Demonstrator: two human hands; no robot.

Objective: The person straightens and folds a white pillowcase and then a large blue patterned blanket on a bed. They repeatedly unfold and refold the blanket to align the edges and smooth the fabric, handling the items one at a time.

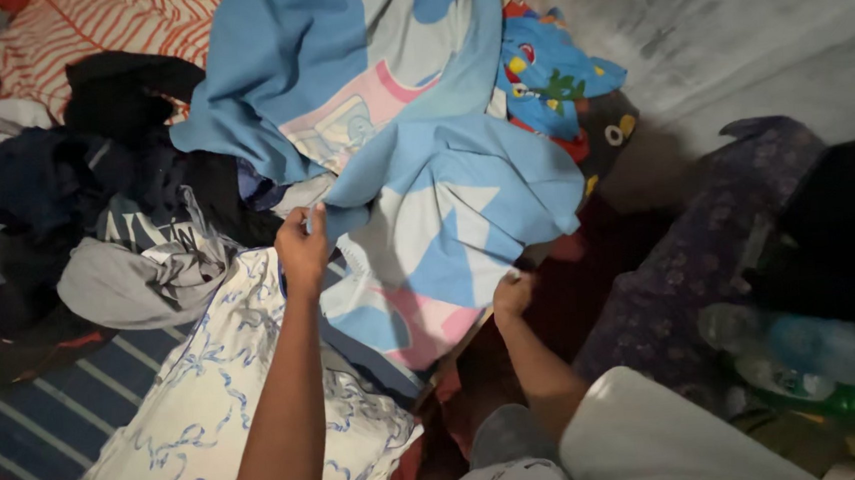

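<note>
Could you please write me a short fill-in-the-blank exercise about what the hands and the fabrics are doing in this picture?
1. Both hands, the left hand and the right hand, grip the edge of a blue and ____ sheet.
2. Under the left forearm lies a white cloth with a ____ pattern.
3. At the right edge lie clear plastic ____ beside a green one.
4. The cloth at the top left has red and white ____.

Missing words: pink; blue; bottles; stripes

Clear plastic bottles [806,344] at lower right, labels unseen.
</note>
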